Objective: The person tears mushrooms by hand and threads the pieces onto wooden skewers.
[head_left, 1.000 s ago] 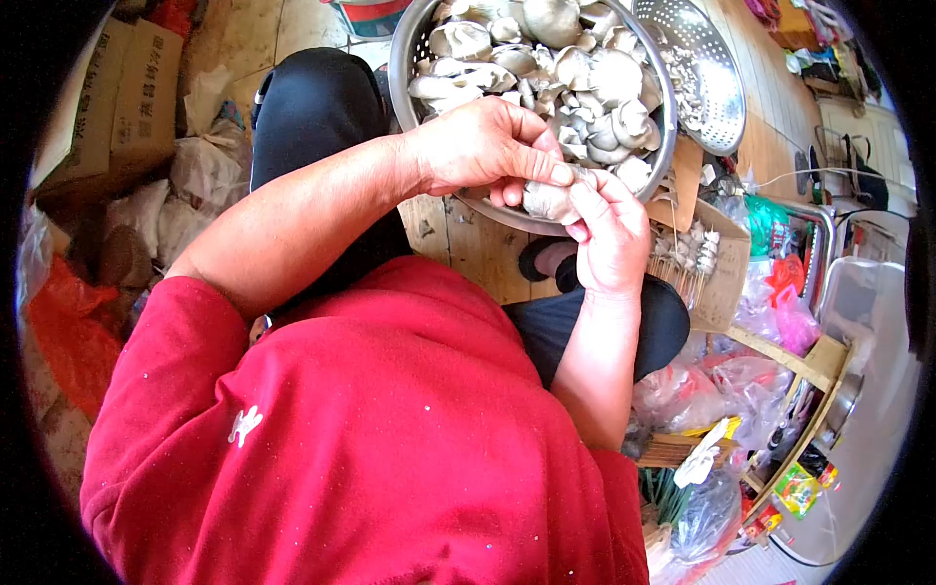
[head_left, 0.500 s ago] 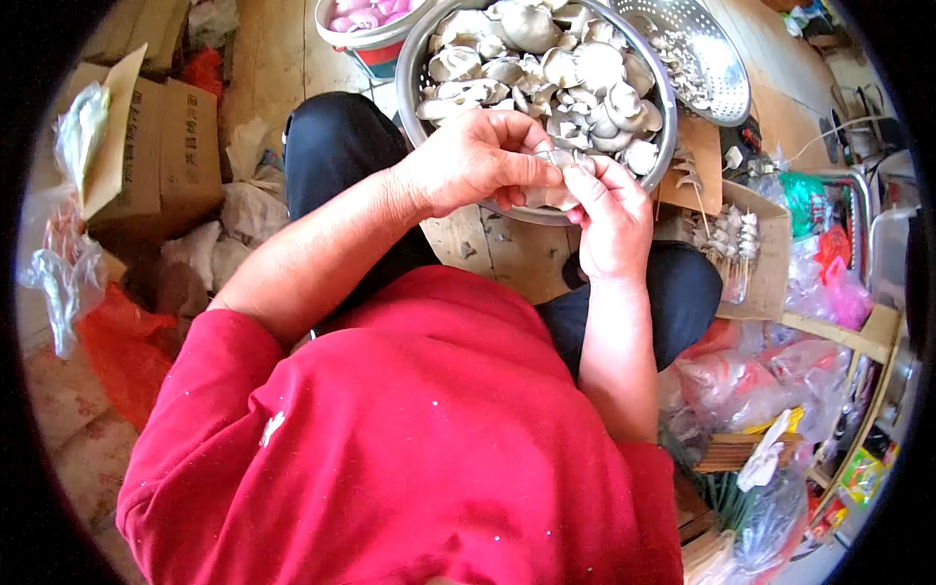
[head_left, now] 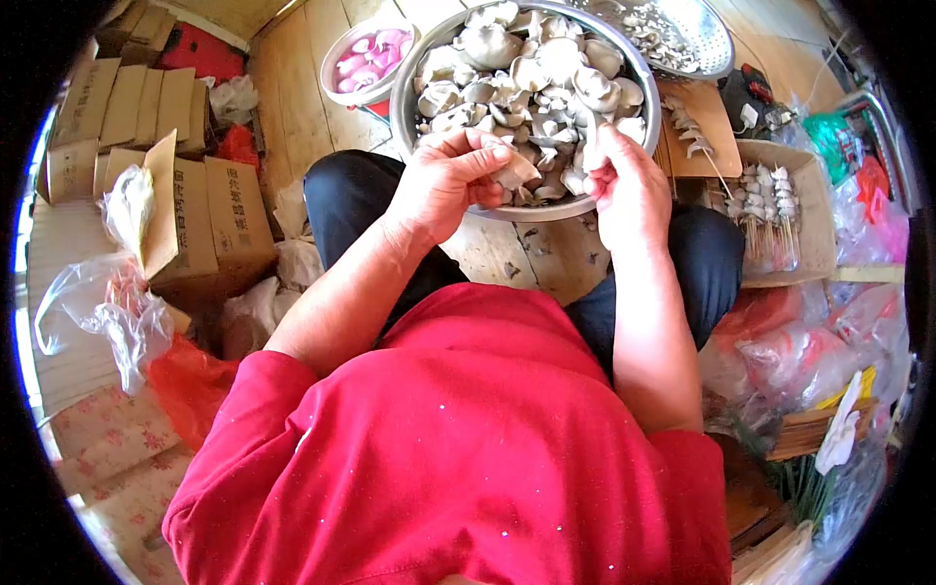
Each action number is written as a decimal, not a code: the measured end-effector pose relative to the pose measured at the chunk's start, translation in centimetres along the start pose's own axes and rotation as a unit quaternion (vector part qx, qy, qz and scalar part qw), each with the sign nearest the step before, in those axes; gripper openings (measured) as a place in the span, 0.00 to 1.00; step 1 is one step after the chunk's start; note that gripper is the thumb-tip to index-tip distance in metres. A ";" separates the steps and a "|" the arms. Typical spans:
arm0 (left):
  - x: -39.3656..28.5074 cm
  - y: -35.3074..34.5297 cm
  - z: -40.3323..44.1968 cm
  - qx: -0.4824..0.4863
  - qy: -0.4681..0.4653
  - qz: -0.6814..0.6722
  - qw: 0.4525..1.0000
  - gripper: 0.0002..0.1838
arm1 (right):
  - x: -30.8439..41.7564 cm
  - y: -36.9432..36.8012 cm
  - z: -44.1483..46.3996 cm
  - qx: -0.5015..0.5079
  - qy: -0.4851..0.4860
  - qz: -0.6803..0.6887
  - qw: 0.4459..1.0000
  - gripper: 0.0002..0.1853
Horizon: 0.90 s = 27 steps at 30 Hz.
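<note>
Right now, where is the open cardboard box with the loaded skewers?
In the head view, the cardboard box is at the right, beside the person's right knee and to the lower right of the metal bowl of mushrooms.

Mushrooms (head_left: pixel 490 46) lie in a basin (head_left: pixel 546 212), bucket (head_left: pixel 353 98) to its left, skewers (head_left: pixel 770 210) right.

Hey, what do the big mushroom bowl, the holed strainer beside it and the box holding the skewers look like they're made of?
The bowl looks like metal, probably stainless steel: its rim is grey and shiny. The strainer seems similar, bright silver and pierced with small holes. The box is likely cardboard, matt brown with thin walls.
</note>
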State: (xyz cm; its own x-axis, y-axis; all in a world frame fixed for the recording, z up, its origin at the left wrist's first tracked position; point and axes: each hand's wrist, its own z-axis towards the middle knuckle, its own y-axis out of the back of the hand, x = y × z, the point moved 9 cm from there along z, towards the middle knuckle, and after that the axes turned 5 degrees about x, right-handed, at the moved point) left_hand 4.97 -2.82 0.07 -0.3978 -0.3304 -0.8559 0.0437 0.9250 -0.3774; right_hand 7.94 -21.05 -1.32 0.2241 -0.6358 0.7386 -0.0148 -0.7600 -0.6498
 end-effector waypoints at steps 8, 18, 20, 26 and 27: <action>-1.7 -0.7 1.3 -0.014 -0.054 0.207 0.977 0.17 | 3.7 0.7 2.0 -0.001 0.005 -0.450 0.893 0.16; -0.1 -0.5 0.9 0.012 -0.024 0.171 0.985 0.11 | 3.9 -0.7 3.4 0.096 0.045 -0.746 0.657 0.10; -0.4 -1.1 0.5 0.011 -0.024 0.162 0.986 0.11 | 3.1 -1.9 2.9 0.098 0.038 -0.820 0.562 0.16; -0.7 -2.3 0.8 0.052 -0.042 0.148 0.987 0.10 | 0.8 -2.5 3.6 0.077 0.011 -0.890 0.448 0.23; -0.7 -2.5 0.7 0.052 -0.043 0.148 0.987 0.10 | 0.5 -2.2 3.8 0.064 -0.001 -0.897 0.437 0.24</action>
State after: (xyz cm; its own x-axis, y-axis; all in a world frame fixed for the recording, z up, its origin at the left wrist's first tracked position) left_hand 5.80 -4.99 1.38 -0.2750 -0.0677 -0.9591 0.2415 0.9607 -0.1370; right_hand 11.79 -19.19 -0.23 -0.2354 0.9686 0.0797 0.2411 -0.0213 0.9703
